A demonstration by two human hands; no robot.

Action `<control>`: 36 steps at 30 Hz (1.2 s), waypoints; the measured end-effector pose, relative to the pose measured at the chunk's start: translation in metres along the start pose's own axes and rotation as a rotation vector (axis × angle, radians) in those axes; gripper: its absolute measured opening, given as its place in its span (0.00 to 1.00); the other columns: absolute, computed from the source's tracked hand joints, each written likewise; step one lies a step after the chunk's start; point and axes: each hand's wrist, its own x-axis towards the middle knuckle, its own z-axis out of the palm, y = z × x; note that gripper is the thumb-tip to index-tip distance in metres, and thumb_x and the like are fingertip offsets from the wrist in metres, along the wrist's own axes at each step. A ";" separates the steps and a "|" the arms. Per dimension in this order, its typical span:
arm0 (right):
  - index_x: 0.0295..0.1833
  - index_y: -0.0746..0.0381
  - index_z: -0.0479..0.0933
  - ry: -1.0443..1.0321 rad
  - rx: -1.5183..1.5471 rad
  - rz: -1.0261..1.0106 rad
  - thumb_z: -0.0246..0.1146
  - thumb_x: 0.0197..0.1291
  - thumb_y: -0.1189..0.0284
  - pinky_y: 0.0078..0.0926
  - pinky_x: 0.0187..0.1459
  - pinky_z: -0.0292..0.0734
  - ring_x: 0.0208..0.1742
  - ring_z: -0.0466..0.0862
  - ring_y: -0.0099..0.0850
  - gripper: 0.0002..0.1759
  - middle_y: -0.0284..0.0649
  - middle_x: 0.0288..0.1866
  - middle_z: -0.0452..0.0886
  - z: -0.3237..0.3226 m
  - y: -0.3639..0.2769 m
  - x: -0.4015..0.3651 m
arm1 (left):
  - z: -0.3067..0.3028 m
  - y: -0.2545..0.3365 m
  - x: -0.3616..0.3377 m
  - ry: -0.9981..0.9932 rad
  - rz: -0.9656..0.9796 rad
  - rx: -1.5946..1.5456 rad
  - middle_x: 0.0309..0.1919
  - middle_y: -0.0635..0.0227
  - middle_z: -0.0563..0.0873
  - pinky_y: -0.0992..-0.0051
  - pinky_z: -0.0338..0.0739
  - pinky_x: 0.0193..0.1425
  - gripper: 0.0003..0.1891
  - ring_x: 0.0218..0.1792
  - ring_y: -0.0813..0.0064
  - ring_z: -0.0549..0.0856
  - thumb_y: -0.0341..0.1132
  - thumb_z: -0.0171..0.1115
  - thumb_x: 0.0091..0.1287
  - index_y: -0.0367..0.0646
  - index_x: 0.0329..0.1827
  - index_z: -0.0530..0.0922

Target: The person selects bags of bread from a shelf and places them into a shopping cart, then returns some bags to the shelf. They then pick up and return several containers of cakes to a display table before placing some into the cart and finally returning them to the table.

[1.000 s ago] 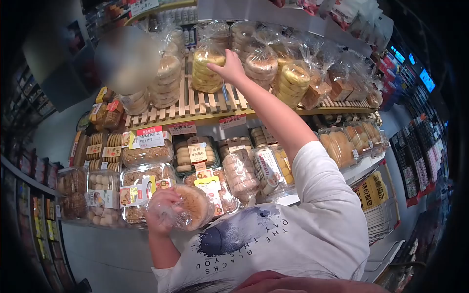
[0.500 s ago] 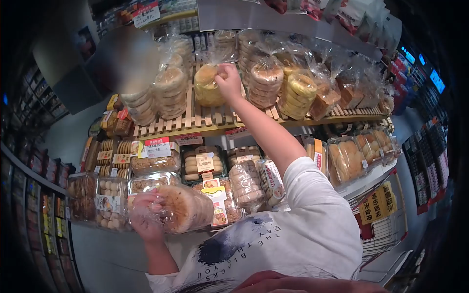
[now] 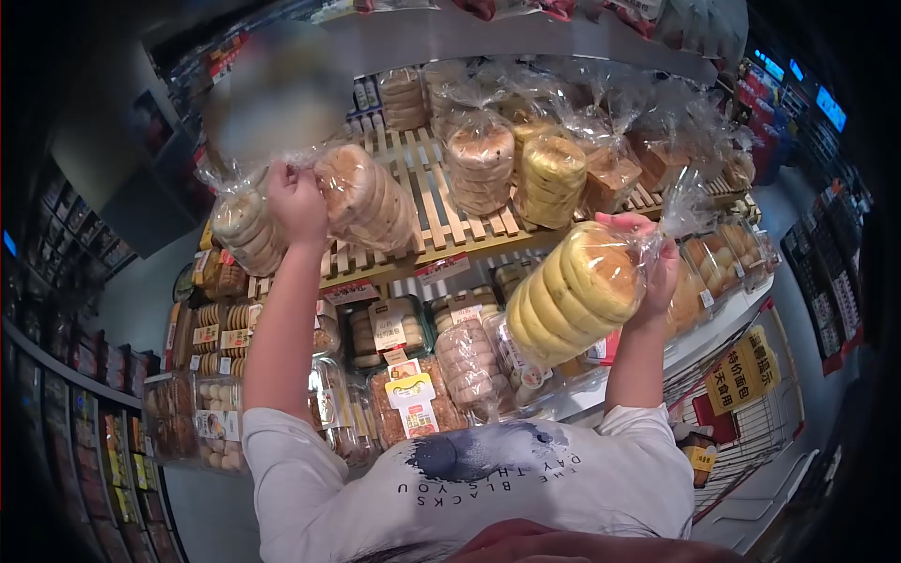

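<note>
My left hand [image 3: 298, 205] is closed at the gathered neck of a clear bag of round, pale bread [image 3: 366, 199], which is stacked in layers with a browned top. That bread tilts over the left part of the slatted wooden shelf [image 3: 428, 211]. At the right, my right hand [image 3: 660, 267] grips a bag of yellow layered bread [image 3: 580, 296] around its top end, the bag's loose plastic sticking up beside the fingers. The yellow bread lies slanted in front of the shelf, over the lower packages. Another bagged pale bread [image 3: 246, 230] is just left of my left hand.
More bagged breads stand on the shelf, including a pale stack [image 3: 481, 167] and a yellow one [image 3: 552, 180]. Below are boxed breads [image 3: 385, 324] and a bagged roll [image 3: 472, 361]. A shopping cart [image 3: 741, 450] with a yellow sign [image 3: 741, 369] stands at the right.
My left hand has raised the pale bread from the lower packages to the slatted shelf. My right hand has taken the yellow bread off the shelf and brought it right and nearer.
</note>
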 end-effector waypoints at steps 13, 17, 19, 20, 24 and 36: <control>0.33 0.62 0.67 0.416 -0.267 -0.104 0.56 0.60 0.68 0.46 0.47 0.75 0.47 0.77 0.48 0.09 0.47 0.40 0.74 -0.120 -0.058 -0.134 | 0.104 -0.169 0.085 0.095 -0.126 0.383 0.25 0.59 0.79 0.69 0.69 0.34 0.07 0.27 0.67 0.76 0.29 0.56 0.57 0.33 0.27 0.71; 0.33 0.61 0.66 0.483 -0.311 -0.084 0.56 0.60 0.68 0.45 0.48 0.74 0.46 0.77 0.47 0.09 0.46 0.39 0.73 -0.115 -0.060 -0.143 | 0.133 -0.188 0.109 0.073 -0.093 0.152 0.32 0.59 0.82 0.72 0.72 0.41 0.07 0.34 0.69 0.79 0.26 0.53 0.57 0.31 0.36 0.74; 0.33 0.61 0.66 0.459 -0.329 -0.101 0.55 0.61 0.67 0.46 0.49 0.73 0.46 0.76 0.47 0.09 0.46 0.38 0.73 -0.114 -0.062 -0.143 | 0.145 -0.224 0.126 0.087 -0.029 0.005 0.36 0.59 0.82 0.72 0.72 0.43 0.10 0.38 0.69 0.80 0.25 0.52 0.57 0.31 0.40 0.75; 0.33 0.61 0.66 0.472 -0.383 -0.108 0.54 0.61 0.66 0.46 0.49 0.72 0.46 0.76 0.47 0.10 0.46 0.38 0.73 -0.115 -0.063 -0.144 | 0.157 -0.254 0.140 0.135 -0.094 -0.231 0.44 0.60 0.80 0.73 0.72 0.45 0.12 0.44 0.69 0.79 0.24 0.51 0.58 0.33 0.44 0.75; 0.32 0.60 0.65 0.499 -0.407 -0.147 0.47 0.64 0.61 0.49 0.50 0.71 0.47 0.76 0.48 0.14 0.45 0.38 0.73 -0.121 -0.073 -0.148 | 0.167 -0.282 0.170 0.000 -0.047 -0.025 0.39 0.62 0.83 0.74 0.72 0.39 0.10 0.38 0.69 0.82 0.29 0.59 0.57 0.38 0.43 0.77; 0.34 0.58 0.67 0.624 -0.372 -0.174 0.45 0.64 0.64 0.47 0.50 0.72 0.47 0.77 0.46 0.11 0.41 0.40 0.74 -0.111 -0.074 -0.138 | 0.207 -0.275 0.141 -0.601 0.357 0.952 0.52 0.62 0.77 0.63 0.69 0.56 0.19 0.54 0.56 0.75 0.48 0.56 0.57 0.55 0.51 0.76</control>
